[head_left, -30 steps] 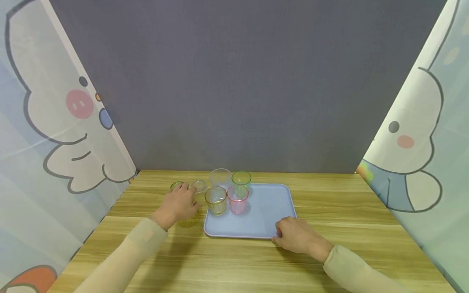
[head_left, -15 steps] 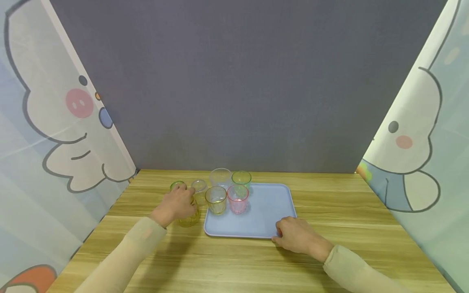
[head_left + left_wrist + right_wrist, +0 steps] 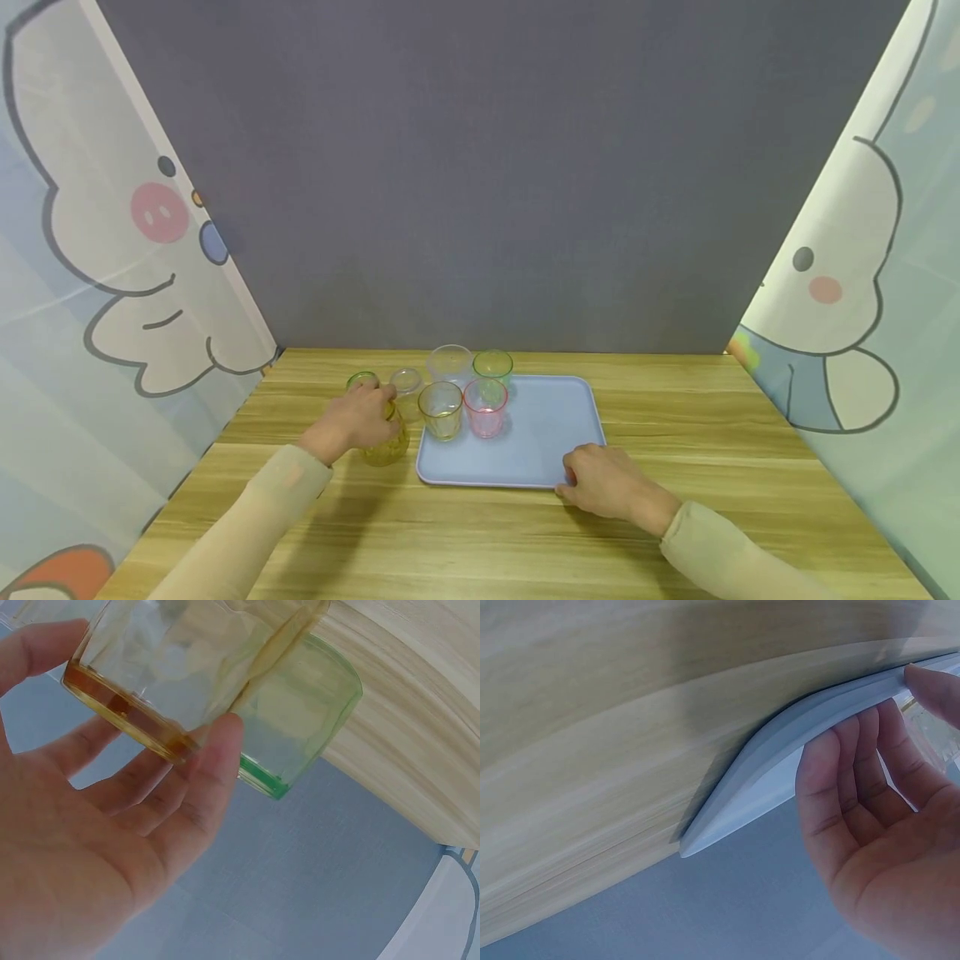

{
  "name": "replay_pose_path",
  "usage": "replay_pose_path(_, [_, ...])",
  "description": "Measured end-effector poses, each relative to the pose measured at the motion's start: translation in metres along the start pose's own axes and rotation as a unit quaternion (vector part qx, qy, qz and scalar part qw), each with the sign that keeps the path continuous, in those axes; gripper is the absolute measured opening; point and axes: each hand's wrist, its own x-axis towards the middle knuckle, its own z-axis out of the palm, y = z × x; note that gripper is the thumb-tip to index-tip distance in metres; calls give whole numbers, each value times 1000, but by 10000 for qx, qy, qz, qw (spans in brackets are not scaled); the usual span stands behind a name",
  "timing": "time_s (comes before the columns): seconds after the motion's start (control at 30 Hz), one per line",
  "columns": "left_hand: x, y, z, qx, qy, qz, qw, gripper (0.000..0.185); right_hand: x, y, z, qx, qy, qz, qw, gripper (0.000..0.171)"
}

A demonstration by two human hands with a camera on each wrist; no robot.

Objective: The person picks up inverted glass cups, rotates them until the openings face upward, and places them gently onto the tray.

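My left hand [image 3: 367,419] grips a yellow cup [image 3: 387,447] on the table just left of the blue tray [image 3: 536,454]. In the left wrist view my thumb and fingers [image 3: 214,769] curl round that yellow cup [image 3: 180,667], and a green cup [image 3: 304,724] stands close behind it. My right hand [image 3: 600,483] rests at the tray's near right corner. Its straight fingers [image 3: 832,795] touch the tray's rim [image 3: 772,769].
On the tray's far left stand a yellow cup [image 3: 440,408], a pink cup [image 3: 485,407], a clear cup [image 3: 449,364] and a green cup [image 3: 492,366]. A green cup [image 3: 362,380] and a small clear cup [image 3: 407,382] stand on the wooden table [image 3: 712,417]. Curtains close both sides.
My left hand has drawn back slightly toward me on the yellow cup, so more of the cup shows. The right hand has stayed at the tray's corner.
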Motion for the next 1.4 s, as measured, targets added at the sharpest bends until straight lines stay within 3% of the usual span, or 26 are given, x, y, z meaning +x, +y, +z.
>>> replay_pose_path(0.3, [-2, -1, -1, 44, 127, 89, 9999, 44, 0, -1, 1, 18, -17, -20, 10000, 35])
replay_pose_path(0.57, [-6, -4, -6, 20, 132, 204, 9997, 49, 0, -2, 0, 79, -16, -38, 10000, 34])
replay_pose_path(0.9, [-11, -1, -18, -80, 135, 189, 9997, 49, -1, -2, -2, 234, -102, -28, 9997, 33])
replay_pose_path(1.4, [-20, -4, -41, -42, 434, 289, 9986, 53, 1, -1, -1, 247, -163, 14, 9996, 32])
